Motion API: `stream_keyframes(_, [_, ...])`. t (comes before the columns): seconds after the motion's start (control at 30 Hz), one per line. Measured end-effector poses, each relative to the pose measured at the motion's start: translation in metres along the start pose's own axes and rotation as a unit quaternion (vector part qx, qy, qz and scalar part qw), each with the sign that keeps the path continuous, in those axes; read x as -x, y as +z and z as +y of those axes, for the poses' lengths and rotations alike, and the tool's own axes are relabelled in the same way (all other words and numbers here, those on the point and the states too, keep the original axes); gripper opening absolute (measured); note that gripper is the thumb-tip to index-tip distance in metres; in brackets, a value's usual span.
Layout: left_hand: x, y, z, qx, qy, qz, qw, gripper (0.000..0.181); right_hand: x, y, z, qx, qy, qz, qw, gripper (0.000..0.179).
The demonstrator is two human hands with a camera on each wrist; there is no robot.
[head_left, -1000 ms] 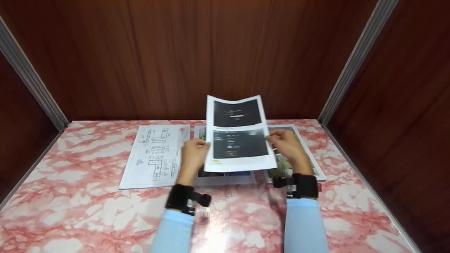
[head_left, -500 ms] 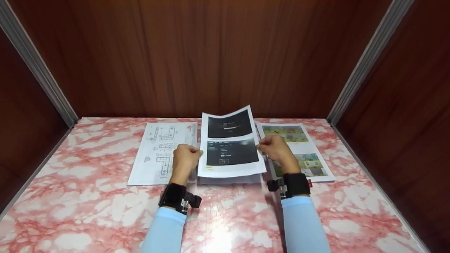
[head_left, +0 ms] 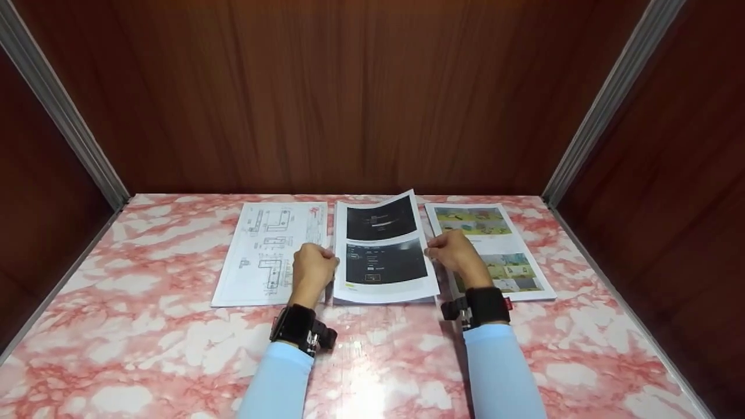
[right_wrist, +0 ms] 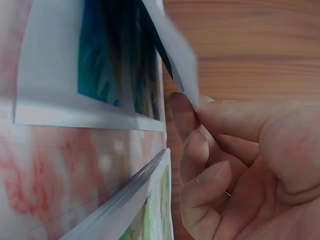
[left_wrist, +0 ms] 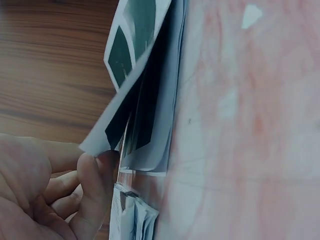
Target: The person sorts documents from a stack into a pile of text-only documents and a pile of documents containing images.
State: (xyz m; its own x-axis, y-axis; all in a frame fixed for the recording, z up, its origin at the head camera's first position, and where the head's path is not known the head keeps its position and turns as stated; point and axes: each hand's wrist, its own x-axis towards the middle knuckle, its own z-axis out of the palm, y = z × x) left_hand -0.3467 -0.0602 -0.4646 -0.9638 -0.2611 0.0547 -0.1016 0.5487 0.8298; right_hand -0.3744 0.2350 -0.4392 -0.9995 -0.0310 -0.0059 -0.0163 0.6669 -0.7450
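Observation:
A sheet of paper (head_left: 387, 262) printed with two dark pictures is held between both hands, bowed along its middle. My left hand (head_left: 313, 267) pinches its left edge between thumb and fingers. At the opposite edge my right hand (head_left: 463, 256) pinches it the same way. The sheet hangs close over a middle paper stack (right_wrist: 50, 107), whose colour-printed top page shows beneath it in the right wrist view. In the left wrist view the raised sheet (left_wrist: 117, 105) stands apart from the pages below.
A paper stack with line drawings (head_left: 247, 262) lies on the left, partly behind my left hand. On the right is another stack with colourful pictures (head_left: 495, 244). All rest on a red-and-white marbled table (head_left: 145, 349). Brown wood-grain panels (head_left: 349, 99) enclose the back and sides.
Both hands have lowered the sheet from well above the table to just over the middle stack, also moving it slightly left from its first position. Both keep their pinch on its edges.

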Motion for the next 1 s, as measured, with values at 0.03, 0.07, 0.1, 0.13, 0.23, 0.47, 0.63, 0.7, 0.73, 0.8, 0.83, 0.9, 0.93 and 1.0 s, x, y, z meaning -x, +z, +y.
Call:
stream_keyframes(0.03, [0.0,0.0,-0.001,-0.004,-0.001,-0.003,1.0,0.009,0.0,0.0,0.001,0.006,0.0,-0.001,1.0,0.024])
stream_keyframes(0.07, [-0.001,0.001,-0.001,-0.007,-0.003,-0.008,0.9999,0.009,0.0,0.0,0.001,0.01,0.002,-0.002,0.9999,0.024])
stream_keyframes(0.1, [-0.001,0.001,-0.001,-0.011,-0.005,-0.012,0.9999,0.008,0.0,0.0,0.002,0.014,0.003,-0.005,0.9999,0.024])
stream_keyframes(0.13, [-0.001,0.001,-0.001,-0.014,-0.008,-0.016,0.9997,0.008,0.0,0.0,0.002,0.017,0.004,-0.008,0.9998,0.024])
stream_keyframes(0.23, [0.0,0.001,-0.002,-0.01,-0.018,-0.026,0.9994,0.007,0.002,0.0,0.003,0.024,-0.003,-0.016,0.9996,0.024])
stream_keyframes(0.47, [0.0,-0.001,-0.001,-0.012,-0.026,-0.03,0.9991,0.009,-0.001,0.005,0.004,0.034,0.009,-0.018,0.9992,0.027])
stream_keyframes(0.63, [0.0,-0.001,0.004,-0.039,-0.017,-0.025,0.9988,0.011,0.002,0.0,0.006,0.056,0.013,-0.04,0.9976,0.033])
stream_keyframes(0.7, [0.0,0.0,0.006,-0.043,-0.008,-0.024,0.9988,0.012,0.004,-0.004,0.005,0.056,0.021,-0.044,0.9972,0.036])
stream_keyframes(0.73, [0.001,0.0,0.007,-0.046,-0.004,-0.021,0.9987,0.012,0.006,-0.005,0.004,0.056,0.023,-0.047,0.9971,0.037])
stream_keyframes(0.8, [0.001,0.0,0.009,-0.051,0.004,-0.014,0.9986,0.014,0.007,-0.007,0.002,0.058,0.024,-0.049,0.9969,0.04])
stream_keyframes(0.83, [0.001,0.0,0.009,-0.052,0.004,-0.012,0.9985,0.014,0.007,-0.008,0.001,0.055,0.028,-0.048,0.9969,0.041])
stream_keyframes(0.9, [0.002,0.001,0.009,-0.052,0.0,-0.011,0.9986,0.016,0.007,-0.007,-0.001,0.048,0.033,-0.053,0.9969,0.043])
stream_keyframes(0.93, [0.002,0.002,0.008,-0.049,-0.001,-0.012,0.9987,0.017,0.007,-0.006,-0.002,0.039,0.039,-0.057,0.9969,0.044])
stream_keyframes(1.0, [0.002,0.003,0.007,-0.044,-0.005,-0.015,0.9989,0.018,0.007,-0.004,-0.004,0.02,0.056,-0.06,0.9964,0.045])
